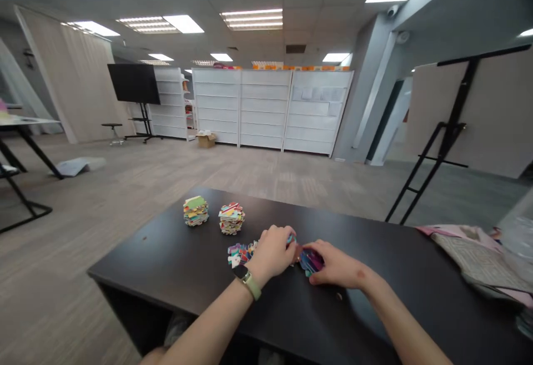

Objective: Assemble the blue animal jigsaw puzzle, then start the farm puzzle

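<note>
My left hand (275, 251), with a watch on a pale green band (249, 282) at the wrist, is curled palm down over the table. A bit of blue shows at its fingertips, apparently puzzle pieces; most of what it grips is hidden. Beside it, my right hand (335, 265) has thumb and fingers closed around a bunch of purple and blue puzzle pieces (310, 260). Partly behind the left hand lies a row of colourful puzzle pieces (240, 254). Two stacks stand farther back: one puzzle stack (195, 211) topped with green, another puzzle stack (231, 218) topped with red and white.
Everything sits on a dark table (166, 265). A small brown scrap (339, 297) lies near my right wrist. At the table's right are folded newspaper (470, 257) and a clear plastic container (520, 243). Beyond the table stand a board on a black stand (447, 126) and white shelves (266, 110).
</note>
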### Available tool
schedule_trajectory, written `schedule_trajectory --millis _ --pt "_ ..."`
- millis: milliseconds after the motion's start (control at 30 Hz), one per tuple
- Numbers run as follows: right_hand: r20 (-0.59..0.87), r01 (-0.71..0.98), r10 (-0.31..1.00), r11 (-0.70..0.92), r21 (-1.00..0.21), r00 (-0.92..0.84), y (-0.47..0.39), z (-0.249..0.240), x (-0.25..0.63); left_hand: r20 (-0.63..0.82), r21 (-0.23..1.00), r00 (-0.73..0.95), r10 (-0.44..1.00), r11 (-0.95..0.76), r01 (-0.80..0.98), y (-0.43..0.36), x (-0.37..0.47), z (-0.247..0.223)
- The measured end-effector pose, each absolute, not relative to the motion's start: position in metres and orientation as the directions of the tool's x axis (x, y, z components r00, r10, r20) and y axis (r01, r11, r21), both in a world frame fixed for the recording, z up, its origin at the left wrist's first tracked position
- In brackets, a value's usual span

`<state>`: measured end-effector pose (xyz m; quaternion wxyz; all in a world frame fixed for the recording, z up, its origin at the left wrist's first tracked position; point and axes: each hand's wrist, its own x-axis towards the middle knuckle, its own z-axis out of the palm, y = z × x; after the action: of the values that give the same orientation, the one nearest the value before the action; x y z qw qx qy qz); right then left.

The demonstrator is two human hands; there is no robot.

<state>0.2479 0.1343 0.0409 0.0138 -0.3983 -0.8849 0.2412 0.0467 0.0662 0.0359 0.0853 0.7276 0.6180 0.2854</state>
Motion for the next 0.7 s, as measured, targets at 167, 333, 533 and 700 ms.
schedule_trajectory --millis 167,333,533,700 --pt "-0.153 0.726 0.741 0.556 -0.405 -0.654 0.131 0.041 0.244 0.342 0.36 0.086 0.936 -0.215 0.908 0.067 0.046 0.035" --pt "-0.192 0.763 0.789 0.451 -0.464 -0.583 0.127 0.049 0.244 0.41 0.449 0.0 0.912 -0.202 0.87 0.042 0.011 0.049" --pt "-0.342 0.74 0.775 0.228 -0.633 -0.532 0.14 0.048 0.275 0.305 0.429 0.048 0.951 -0.183 0.885 0.006 -0.038 0.023" --pt "-0.283 0.653 0.776 0.209 -0.728 -0.564 0.149 0.061 0.302 0.239 0.4 0.099 0.966 -0.191 0.897 -0.004 -0.051 0.004"
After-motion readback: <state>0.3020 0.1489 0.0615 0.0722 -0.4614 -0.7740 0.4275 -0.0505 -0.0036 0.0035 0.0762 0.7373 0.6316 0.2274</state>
